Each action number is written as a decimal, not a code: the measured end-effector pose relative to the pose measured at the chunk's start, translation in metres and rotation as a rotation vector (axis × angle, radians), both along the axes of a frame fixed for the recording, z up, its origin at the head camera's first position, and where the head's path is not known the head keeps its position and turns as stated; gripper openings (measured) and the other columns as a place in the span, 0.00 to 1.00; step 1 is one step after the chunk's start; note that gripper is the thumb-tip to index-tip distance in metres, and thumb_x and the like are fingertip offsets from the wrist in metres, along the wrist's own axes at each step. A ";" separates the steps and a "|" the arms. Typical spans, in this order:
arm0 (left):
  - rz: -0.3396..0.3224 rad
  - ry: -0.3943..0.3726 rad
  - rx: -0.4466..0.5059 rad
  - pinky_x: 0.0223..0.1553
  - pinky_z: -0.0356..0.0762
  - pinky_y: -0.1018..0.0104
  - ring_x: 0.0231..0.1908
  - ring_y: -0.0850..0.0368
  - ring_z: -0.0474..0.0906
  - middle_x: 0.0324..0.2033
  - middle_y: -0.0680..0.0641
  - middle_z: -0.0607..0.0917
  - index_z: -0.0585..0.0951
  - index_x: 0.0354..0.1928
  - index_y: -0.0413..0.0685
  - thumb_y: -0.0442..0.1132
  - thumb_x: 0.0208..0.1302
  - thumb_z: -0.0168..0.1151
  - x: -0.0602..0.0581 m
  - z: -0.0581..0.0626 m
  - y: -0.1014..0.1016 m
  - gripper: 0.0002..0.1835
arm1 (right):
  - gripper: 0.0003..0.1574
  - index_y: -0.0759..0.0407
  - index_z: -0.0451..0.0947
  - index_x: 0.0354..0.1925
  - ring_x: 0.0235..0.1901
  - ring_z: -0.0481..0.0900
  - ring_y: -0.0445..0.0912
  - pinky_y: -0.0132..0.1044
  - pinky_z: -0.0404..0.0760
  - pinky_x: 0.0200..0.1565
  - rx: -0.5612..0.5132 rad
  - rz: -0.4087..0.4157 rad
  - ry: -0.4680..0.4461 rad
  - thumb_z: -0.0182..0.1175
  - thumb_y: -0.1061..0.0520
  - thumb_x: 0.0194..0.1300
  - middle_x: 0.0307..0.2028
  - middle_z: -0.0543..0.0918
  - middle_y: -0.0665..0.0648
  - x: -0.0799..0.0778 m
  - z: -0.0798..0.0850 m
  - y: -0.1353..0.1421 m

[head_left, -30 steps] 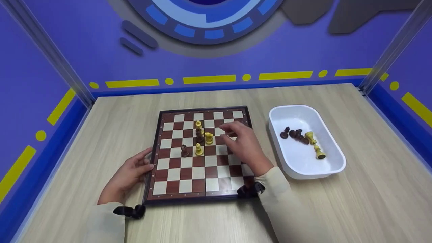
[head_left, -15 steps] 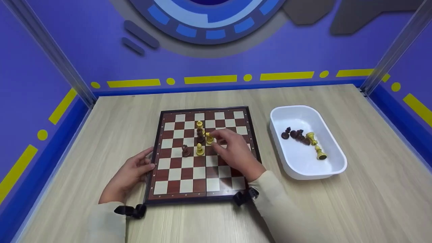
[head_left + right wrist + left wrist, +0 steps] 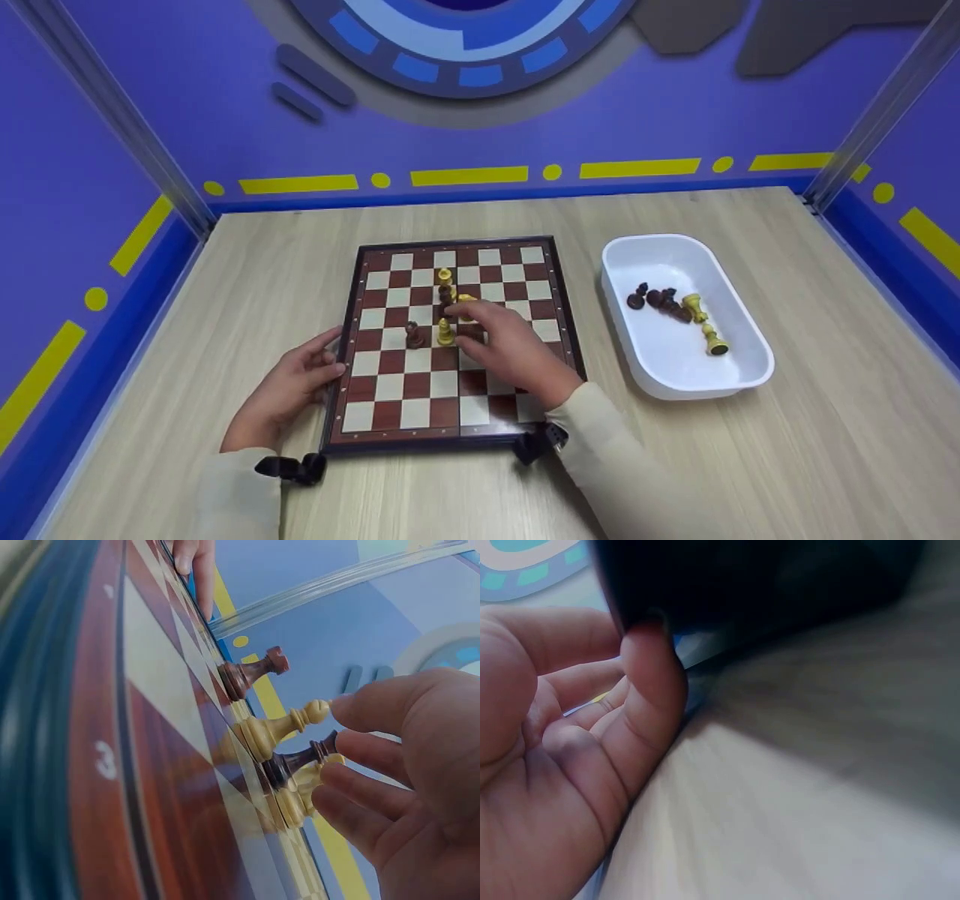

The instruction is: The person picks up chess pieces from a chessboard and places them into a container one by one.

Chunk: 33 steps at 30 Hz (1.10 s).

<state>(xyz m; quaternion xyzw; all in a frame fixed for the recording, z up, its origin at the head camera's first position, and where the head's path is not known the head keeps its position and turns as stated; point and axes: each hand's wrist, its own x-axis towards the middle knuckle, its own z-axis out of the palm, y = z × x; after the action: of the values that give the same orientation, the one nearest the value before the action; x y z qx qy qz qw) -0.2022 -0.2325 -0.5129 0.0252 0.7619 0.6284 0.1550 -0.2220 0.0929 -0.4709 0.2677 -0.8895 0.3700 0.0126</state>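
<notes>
A folding brown-and-cream chessboard (image 3: pixel 379 387) lies on the table. My left hand (image 3: pixel 279 394) grips its left edge, the thumb against the side in the head view. Above the board's middle, my right hand (image 3: pixel 514 349) reaches in with bent, spread fingers. Its thumb tip is close to the head of a yellow bishop (image 3: pixel 270 733); whether they touch I cannot tell. The fingertips are by a dark piece (image 3: pixel 289 767) behind the bishop. A yellow knight (image 3: pixel 466 298) is partly hidden by this hand. A dark rook (image 3: pixel 414 336) stands left of the bishop, and another yellow piece (image 3: pixel 445 276) farther back.
Right of the board stands a white plastic tray (image 3: pixel 637 360). Dark pieces (image 3: pixel 667 303) and yellow pieces (image 3: pixel 712 341) lie in it. Blue-purple panels (image 3: pixel 480 142) enclose the wooden table (image 3: pixel 262 277) at the back and sides.
My right hand has moved left and toward me, from right of the yellow knight to beside the dark piece and the yellow bishop. The left hand keeps its place on the board.
</notes>
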 end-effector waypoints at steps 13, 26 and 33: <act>-0.016 0.001 0.057 0.20 0.75 0.70 0.23 0.66 0.74 0.36 0.52 0.69 0.52 0.76 0.44 0.31 0.68 0.56 0.000 0.002 0.001 0.38 | 0.28 0.50 0.71 0.65 0.64 0.71 0.46 0.42 0.69 0.66 0.041 0.078 0.055 0.59 0.56 0.67 0.63 0.75 0.51 -0.001 -0.006 -0.005; 0.007 -0.004 0.065 0.21 0.76 0.70 0.24 0.66 0.74 0.36 0.52 0.70 0.54 0.75 0.45 0.30 0.67 0.57 0.000 0.001 0.000 0.37 | 0.15 0.52 0.80 0.48 0.48 0.82 0.44 0.39 0.80 0.52 -0.047 -0.093 0.071 0.64 0.59 0.62 0.48 0.84 0.50 -0.001 -0.010 -0.014; 0.004 -0.006 0.049 0.22 0.77 0.69 0.25 0.65 0.75 0.35 0.52 0.71 0.54 0.75 0.45 0.30 0.67 0.57 0.000 0.000 -0.001 0.37 | 0.09 0.52 0.81 0.43 0.43 0.83 0.43 0.39 0.80 0.49 -0.060 -0.151 0.090 0.65 0.56 0.62 0.43 0.86 0.48 -0.001 -0.011 -0.015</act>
<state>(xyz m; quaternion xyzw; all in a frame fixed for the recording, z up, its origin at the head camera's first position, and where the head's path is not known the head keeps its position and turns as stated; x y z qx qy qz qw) -0.2019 -0.2330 -0.5126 0.0256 0.7459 0.6471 0.1553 -0.2229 0.0780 -0.4822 0.2160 -0.8942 0.3820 0.0886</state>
